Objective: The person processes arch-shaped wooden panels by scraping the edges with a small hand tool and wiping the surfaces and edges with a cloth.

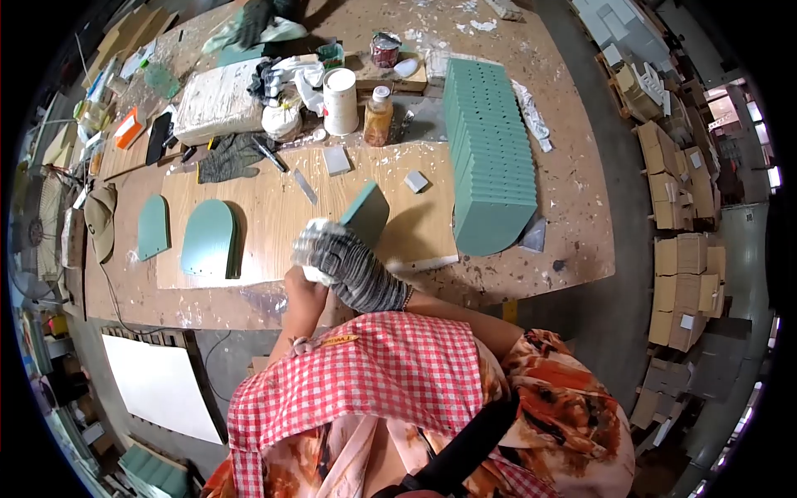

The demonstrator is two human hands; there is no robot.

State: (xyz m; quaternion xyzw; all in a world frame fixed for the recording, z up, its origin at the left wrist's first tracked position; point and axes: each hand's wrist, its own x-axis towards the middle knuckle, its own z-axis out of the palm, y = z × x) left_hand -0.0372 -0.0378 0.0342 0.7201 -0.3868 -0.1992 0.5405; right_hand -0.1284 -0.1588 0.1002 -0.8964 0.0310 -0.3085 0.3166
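Note:
Close in front of my body, my hands overlap at the table's near edge. My right hand (349, 261), in a grey knit glove with whitish fingers, is closed against the lower end of a green panel (367, 212). The panel stands tilted up, its edge towards me. Below and left of the glove is my bare left hand (305, 290), closed; something white shows beside it, and its fingers are mostly hidden. Two small grey-white blocks, one a flat square (336, 161) and one smaller (416, 181), lie beyond the panel beside a metal strip (305, 186).
A tall stack of green panels (496, 174) stands right. Round-topped green pieces (209, 239) lie left. Behind are a grey glove (231, 158), white container (340, 104), bottle of amber liquid (378, 118) and wrapped block (217, 101). Another person's dark-gloved hand (251, 23) works at the far edge.

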